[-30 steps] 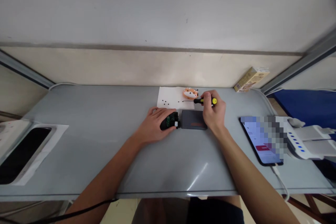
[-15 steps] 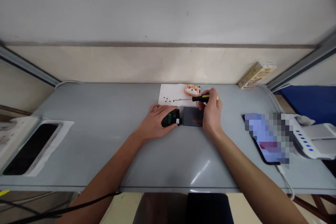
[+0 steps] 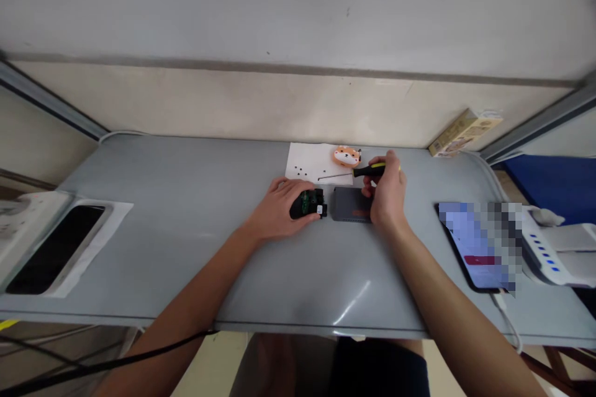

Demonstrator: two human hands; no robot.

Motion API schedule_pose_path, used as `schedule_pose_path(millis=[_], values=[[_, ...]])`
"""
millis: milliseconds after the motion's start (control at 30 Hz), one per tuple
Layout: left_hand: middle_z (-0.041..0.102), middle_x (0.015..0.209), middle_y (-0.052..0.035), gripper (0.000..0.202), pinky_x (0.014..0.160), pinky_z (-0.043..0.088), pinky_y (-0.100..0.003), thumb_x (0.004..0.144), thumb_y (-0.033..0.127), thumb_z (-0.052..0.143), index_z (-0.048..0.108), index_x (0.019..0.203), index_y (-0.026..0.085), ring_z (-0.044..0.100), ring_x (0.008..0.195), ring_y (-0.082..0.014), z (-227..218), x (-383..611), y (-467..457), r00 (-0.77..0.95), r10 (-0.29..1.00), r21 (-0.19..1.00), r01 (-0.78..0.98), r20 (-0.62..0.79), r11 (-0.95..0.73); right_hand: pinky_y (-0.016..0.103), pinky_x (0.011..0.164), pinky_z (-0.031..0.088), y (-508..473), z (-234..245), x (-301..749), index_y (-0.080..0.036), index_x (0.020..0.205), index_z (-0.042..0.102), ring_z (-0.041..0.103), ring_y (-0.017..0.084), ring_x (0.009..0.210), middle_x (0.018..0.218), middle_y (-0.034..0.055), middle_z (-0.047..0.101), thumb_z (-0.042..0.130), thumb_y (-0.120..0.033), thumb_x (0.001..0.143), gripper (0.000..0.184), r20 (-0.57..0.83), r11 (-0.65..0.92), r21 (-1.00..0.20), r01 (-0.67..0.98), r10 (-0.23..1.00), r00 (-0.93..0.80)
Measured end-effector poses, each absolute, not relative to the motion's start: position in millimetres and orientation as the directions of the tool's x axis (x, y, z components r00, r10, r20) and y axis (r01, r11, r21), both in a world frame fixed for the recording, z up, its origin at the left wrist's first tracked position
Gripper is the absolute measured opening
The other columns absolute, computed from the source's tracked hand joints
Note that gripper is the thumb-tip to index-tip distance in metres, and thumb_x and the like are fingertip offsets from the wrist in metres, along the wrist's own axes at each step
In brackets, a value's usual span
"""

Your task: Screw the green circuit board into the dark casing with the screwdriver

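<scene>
Black cable [image 3: 139, 356] runs across the left forearm [image 3: 186, 279] near the front edge of the grey table [image 3: 139, 267]. Both arms reach forward, wrists low over the tabletop. The left hand [image 3: 284, 205] curves over a black casing [image 3: 307, 205] with a green circuit board showing, its fingers closed round the casing, which rests on the table. Just right of it sits a grey box [image 3: 351, 205], with a red label partly hidden by the right hand [image 3: 388, 189]. That hand is closed round a yellow-and-black screwdriver [image 3: 372, 169], whose thin shaft points left over a white paper sheet [image 3: 307, 162]. The sheet holds about five tiny black screws [image 3: 300, 171], too small to count surely, and one orange hamster toy [image 3: 347, 156] sits at its far edge. Farther right lie one phone [image 3: 465, 248] with a pixelated screen and one white device [image 3: 542, 254] with blue lights. Farther left are one power strip [image 3: 23, 217] and one black screen [image 3: 53, 248] on a white sheet. One cardboard box [image 3: 463, 132] leans against the wall.
</scene>
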State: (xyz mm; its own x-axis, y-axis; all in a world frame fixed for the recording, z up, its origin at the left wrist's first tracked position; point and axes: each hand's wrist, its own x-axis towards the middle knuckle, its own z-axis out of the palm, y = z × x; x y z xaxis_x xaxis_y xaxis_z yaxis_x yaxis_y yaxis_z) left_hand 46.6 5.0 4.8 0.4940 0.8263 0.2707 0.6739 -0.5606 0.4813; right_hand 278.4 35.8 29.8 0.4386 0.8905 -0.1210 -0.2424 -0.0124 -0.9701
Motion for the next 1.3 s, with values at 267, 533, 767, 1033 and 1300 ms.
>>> schedule_pose_path(millis=[267, 533, 767, 1033, 1300], values=[[0.07, 0.128, -0.0063, 0.026, 0.111, 0.043, -0.046, 0.098, 0.034, 0.064, 0.063, 0.121, 0.024, 0.062, 0.122, -0.0241, -4, 42, 8, 0.349, 0.845, 0.56, 0.636, 0.404, -0.531, 0.02, 0.038, 0.033, 28, 34, 271, -0.022, 0.079, 0.06, 0.043, 0.009, 0.045, 0.059, -0.0029, 0.05, 0.052, -0.062, 0.094, 0.044, -0.086, 0.013, -0.957, -0.29, 0.941, 0.327], [0.073, 0.094, -0.0029, 0.006, 0.091, 0.052, -0.039, 0.098, 0.021, 0.064, 0.07, 0.098, 0.021, 0.067, 0.092, -0.0174, -11, 43, 15, 0.294, 0.725, 0.518, 0.54, 0.623, -0.663, 0.021, 0.041, 0.034, 22, 36, 268, -0.021, 0.079, 0.061, 0.043, 0.008, 0.046, 0.059, -0.0032, 0.049, 0.051, -0.063, 0.095, 0.046, -0.039, 0.028, -0.972, -0.232, 0.96, 0.279], [0.073, 0.094, -0.0029, 0.004, 0.09, 0.052, -0.039, 0.095, 0.02, 0.069, 0.071, 0.098, 0.021, 0.066, 0.09, -0.0177, -8, 44, 13, 0.284, 0.705, 0.475, 0.572, 0.65, -0.668, 0.021, 0.038, 0.032, 28, 33, 270, -0.022, 0.078, 0.059, 0.044, 0.008, 0.045, 0.063, -0.0027, 0.053, 0.057, -0.061, 0.091, 0.041, -0.126, -0.03, -0.938, -0.344, 0.957, 0.262], [0.076, 0.094, -0.0023, 0.006, 0.087, 0.053, -0.038, 0.094, 0.021, 0.071, 0.072, 0.1, 0.022, 0.068, 0.088, -0.0172, -9, 44, 12, 0.265, 0.666, 0.423, 0.598, 0.697, -0.681, 0.021, 0.038, 0.033, 24, 37, 270, -0.022, 0.078, 0.06, 0.044, 0.008, 0.043, 0.059, -0.0032, 0.051, 0.055, -0.061, 0.092, 0.042, -0.102, -0.021, -0.952, -0.305, 0.962, 0.252], [0.076, 0.089, -0.0018, 0.003, 0.083, 0.054, -0.038, 0.092, 0.019, 0.072, 0.073, 0.093, 0.022, 0.066, 0.082, -0.0171, -8, 46, 14, 0.25, 0.641, 0.396, 0.61, 0.725, -0.686, 0.02, 0.04, 0.032, 23, 34, 268, -0.022, 0.081, 0.061, 0.042, 0.009, 0.044, 0.058, -0.0034, 0.048, 0.053, -0.06, 0.094, 0.041, -0.107, -0.039, -0.96, -0.277, 0.966, 0.234]])
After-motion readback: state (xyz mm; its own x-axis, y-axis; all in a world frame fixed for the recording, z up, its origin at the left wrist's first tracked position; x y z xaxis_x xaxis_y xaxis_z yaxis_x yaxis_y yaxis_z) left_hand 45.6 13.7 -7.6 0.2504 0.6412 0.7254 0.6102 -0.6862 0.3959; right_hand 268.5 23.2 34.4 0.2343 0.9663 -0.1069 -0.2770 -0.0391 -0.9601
